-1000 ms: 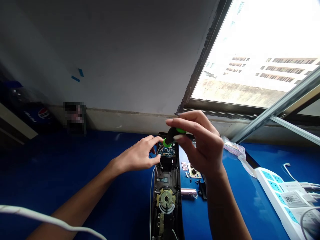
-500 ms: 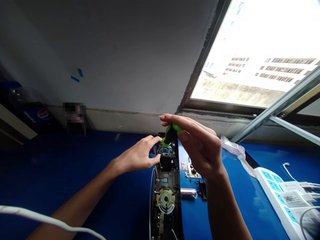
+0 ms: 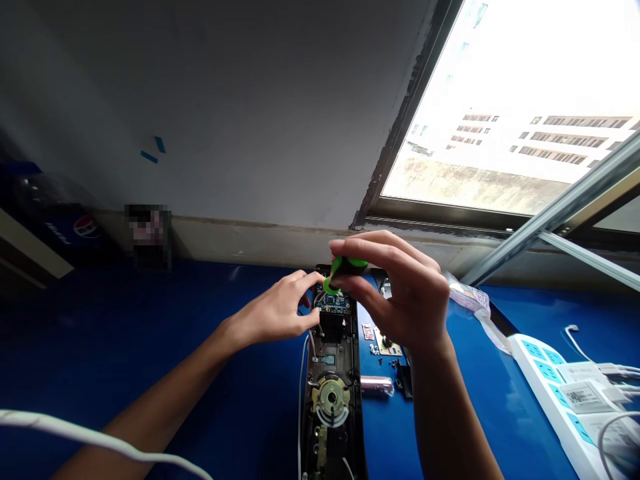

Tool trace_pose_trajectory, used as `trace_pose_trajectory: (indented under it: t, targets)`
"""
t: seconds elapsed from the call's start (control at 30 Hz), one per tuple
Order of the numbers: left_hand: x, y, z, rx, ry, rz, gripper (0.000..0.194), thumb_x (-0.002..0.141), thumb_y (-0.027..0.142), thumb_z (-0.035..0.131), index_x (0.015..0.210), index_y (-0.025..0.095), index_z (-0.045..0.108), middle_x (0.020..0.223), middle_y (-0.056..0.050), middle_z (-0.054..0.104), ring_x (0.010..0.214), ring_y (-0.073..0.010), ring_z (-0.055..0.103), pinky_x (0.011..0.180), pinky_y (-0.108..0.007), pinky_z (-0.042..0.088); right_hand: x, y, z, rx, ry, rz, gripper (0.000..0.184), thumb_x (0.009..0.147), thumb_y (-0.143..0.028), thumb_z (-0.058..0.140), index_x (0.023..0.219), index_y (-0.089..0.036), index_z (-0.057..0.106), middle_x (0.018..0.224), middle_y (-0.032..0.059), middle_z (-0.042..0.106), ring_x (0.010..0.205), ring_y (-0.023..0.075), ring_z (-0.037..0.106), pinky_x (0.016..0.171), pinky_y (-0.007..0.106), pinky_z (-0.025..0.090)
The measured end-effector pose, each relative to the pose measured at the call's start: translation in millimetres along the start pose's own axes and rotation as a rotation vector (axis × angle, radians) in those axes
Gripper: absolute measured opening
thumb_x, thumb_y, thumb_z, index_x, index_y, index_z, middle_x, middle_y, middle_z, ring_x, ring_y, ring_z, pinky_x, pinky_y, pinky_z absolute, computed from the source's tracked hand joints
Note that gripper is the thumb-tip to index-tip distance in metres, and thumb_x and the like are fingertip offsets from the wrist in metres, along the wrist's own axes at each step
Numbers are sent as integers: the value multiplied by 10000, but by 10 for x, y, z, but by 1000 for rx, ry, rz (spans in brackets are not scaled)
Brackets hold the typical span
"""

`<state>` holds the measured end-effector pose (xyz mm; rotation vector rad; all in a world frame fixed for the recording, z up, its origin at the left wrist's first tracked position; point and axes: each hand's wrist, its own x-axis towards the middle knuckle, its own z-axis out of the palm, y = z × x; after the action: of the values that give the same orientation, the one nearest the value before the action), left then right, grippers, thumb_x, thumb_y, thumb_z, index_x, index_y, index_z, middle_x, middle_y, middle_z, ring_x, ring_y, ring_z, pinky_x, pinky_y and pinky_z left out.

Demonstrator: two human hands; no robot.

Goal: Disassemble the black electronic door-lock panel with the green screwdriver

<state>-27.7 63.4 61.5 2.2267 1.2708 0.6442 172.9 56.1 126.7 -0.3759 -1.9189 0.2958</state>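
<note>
A screwdriver [image 3: 345, 268] with a green and black handle is pinched between the thumb and fingers of my right hand [image 3: 405, 290]. Its tip points down toward a blue circuit board [image 3: 334, 303] and is hidden behind the handle. That board sits at the far end of a long, opened black speaker case [image 3: 356, 373]. At the case's left edge my left hand [image 3: 280, 307] grips it, thumb and index finger resting by the board and the other fingers partly hidden. Nearer to me in the case is a round speaker driver [image 3: 332, 399].
Right of the case lie a small board [image 3: 387, 343], loose screws [image 3: 374, 349] and a pink-wrapped cylinder [image 3: 377, 386]. A white power strip [image 3: 550, 393] with plugs stands farther right. A white cable [image 3: 100, 437] crosses at lower left. Behind are the wall and window.
My right hand has turned around the screwdriver handle, its fingers now curled more and its thumb lower. The handle leans more to the right. My left hand stays in place.
</note>
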Motion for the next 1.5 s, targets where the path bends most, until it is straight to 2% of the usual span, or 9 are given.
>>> trace_pose_trajectory:
  t: [0.1, 0.23, 0.3, 0.43, 0.57, 0.73, 0.87, 1.2, 1.5]
  targets:
    - [3, -3, -2, 0, -3, 5, 444, 870, 298, 629, 1309, 260, 576, 1159, -68, 662, 995, -257, 659, 887, -385, 541, 3, 15, -5, -58, 12, -26, 321, 890, -222, 783, 1209, -250, 758, 1032, 50, 673, 894, 162, 675, 709, 322, 587]
    - [8, 1, -5, -31, -15, 10, 387, 876, 304, 623, 1257, 246, 591, 1136, -61, 662, 935, -239, 658, 840, -371, 547, 5, -9, -7, 51, -59, 33, 416, 1013, -111, 510, 1378, -249, 656, 1290, 80, 700, 1124, 207, 693, 945, 418, 599]
    - [5, 8, -6, -35, -15, 5, 378, 875, 306, 625, 1246, 243, 598, 1118, -59, 660, 932, -240, 655, 847, -378, 548, 0, -17, -3, 69, -36, 35, 429, 981, -83, 571, 1352, -271, 675, 1269, 52, 734, 1125, 213, 708, 970, 425, 603]
    - [-7, 30, -1, -20, 12, -18, 333, 860, 310, 636, 1185, 238, 633, 1077, -57, 657, 914, -242, 643, 860, -384, 551, -4, -10, 9, 14, 6, -15, 383, 888, -87, 741, 1212, -290, 753, 1103, 29, 758, 975, 181, 727, 811, 348, 635]
    - [-5, 45, 3, -31, 22, -10, 316, 858, 282, 621, 1169, 232, 640, 1027, -51, 660, 859, -225, 631, 815, -360, 553, 7, -20, 30, 18, -40, -8, 370, 921, -92, 702, 1251, -259, 721, 1135, 38, 743, 994, 162, 719, 837, 321, 629]
    - [19, 14, 4, -97, -19, -32, 371, 856, 285, 623, 1222, 227, 615, 1010, -44, 642, 759, -189, 621, 716, -327, 542, -7, -18, 53, 39, -127, 52, 528, 898, -5, 631, 1368, -247, 628, 1279, 40, 724, 1083, 178, 732, 937, 334, 628]
    - [29, -23, 15, -158, -32, -22, 411, 848, 271, 634, 1257, 234, 612, 1054, -50, 642, 734, -172, 624, 657, -301, 533, -23, -2, 39, 13, -130, 29, 518, 887, -16, 662, 1345, -258, 639, 1245, 16, 743, 1046, 169, 744, 921, 320, 634]
    - [31, -14, 3, -277, -50, -20, 500, 853, 272, 663, 1346, 234, 591, 1272, -98, 674, 950, -245, 711, 805, -373, 611, -23, 3, 6, 56, -222, 72, 549, 919, -32, 631, 1410, -272, 569, 1333, 25, 716, 1149, 176, 720, 953, 321, 630]
    - [34, -31, -17, -274, -81, -25, 559, 859, 300, 691, 1404, 241, 580, 1314, -109, 679, 1023, -277, 721, 822, -394, 623, -33, 3, -35, -18, -223, 60, 504, 929, -88, 674, 1385, -290, 601, 1279, 4, 747, 1110, 173, 751, 913, 294, 657]
